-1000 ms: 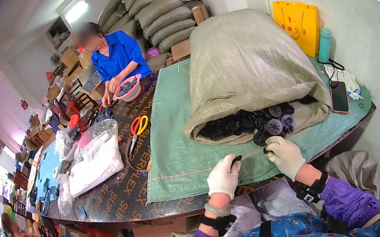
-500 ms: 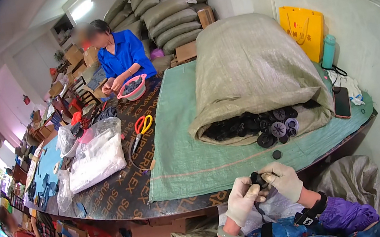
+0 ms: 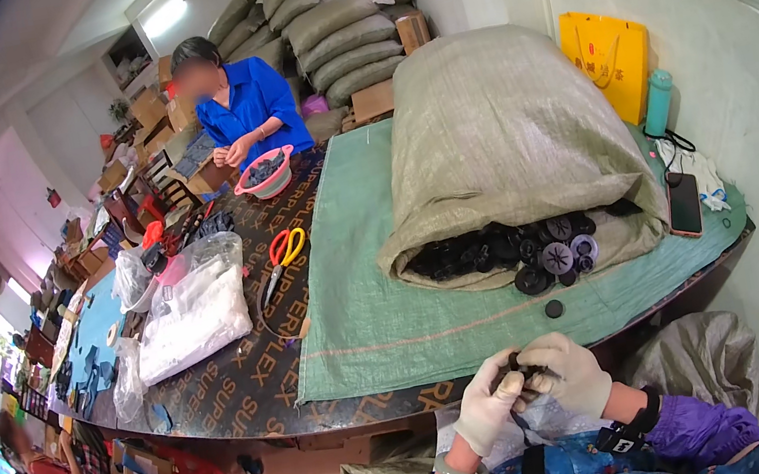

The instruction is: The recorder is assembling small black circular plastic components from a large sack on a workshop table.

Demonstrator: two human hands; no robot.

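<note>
Both hands wear white gloves and meet in front of the table edge, above the person's lap. The left hand [image 3: 487, 408] and the right hand [image 3: 575, 375] have their fingertips drawn close together around a small black part [image 3: 513, 363], with the thumbs bent in toward it. The fingers cover most of it, so I cannot tell its full shape, or whether it is one piece or two

Just beyond the hands, a single black disc [image 3: 554, 309] lies flat on the green sheet [image 3: 369, 320] that covers much of the table [image 3: 227, 406]. Behind the disc, a big woven sack [image 3: 502, 124] lies on its side with its mouth toward the person, and round plastic parts [image 3: 557, 257], mostly black with a few greyish ones, spill out at its lip

To the right of the sack are a phone [image 3: 683, 204], a white cloth [image 3: 708, 179], a teal bottle [image 3: 658, 104] and a yellow paper bag [image 3: 598, 46]. On the bare dark tabletop to the left are scissors [image 3: 278, 267] with red and yellow handles, and a white plastic package [image 3: 194, 336] next to them

Across the table a co-worker in a blue shirt [image 3: 261, 111] has their hands together near a pink bowl [image 3: 269, 188] of dark pieces. Full sacks [image 3: 343, 40] are piled against the wall behind
</note>
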